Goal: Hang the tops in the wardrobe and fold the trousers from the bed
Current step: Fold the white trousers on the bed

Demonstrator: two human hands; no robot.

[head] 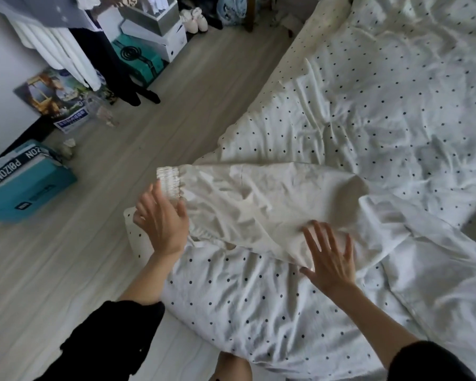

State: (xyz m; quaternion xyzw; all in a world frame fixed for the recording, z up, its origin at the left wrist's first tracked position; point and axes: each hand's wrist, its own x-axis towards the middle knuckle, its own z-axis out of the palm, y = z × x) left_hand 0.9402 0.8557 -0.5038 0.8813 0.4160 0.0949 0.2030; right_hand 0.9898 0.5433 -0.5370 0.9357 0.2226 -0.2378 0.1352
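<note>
**Cream trousers flat on the bed, both hands smoothing**

Polka-dot bedding (pixel 368 111) covers the bed, which runs beside a pale wooden floor (pixel 99 270) with boxes and hanging clothes (pixel 74 45) along the wall. You have the cream trousers (pixel 259 204) laid across the near corner of the bed, the elastic cuff or waistband (pixel 168 182) reaching right to the mattress edge and slightly over it.

Your left hand (pixel 162 224) is open with fingers relaxed, fingertips touching the gathered elastic end; it is not pinching it as far as can be seen. Your right hand (pixel 330 257) is spread wide, fingers straight, pressing or hovering just over the lower edge of the cloth; contact is hard to confirm because of blur.

Watch the overhanging end: if you sweep outward with the left hand, the elastic end could slip off the bed and drag the leg toward the floor. The bedding beneath is rumpled, so a fold made now may trap creases or come out crooked. The trousers are close in colour to the white sheet (pixel 423 284) at the right, so you could catch that in the fold.
</note>
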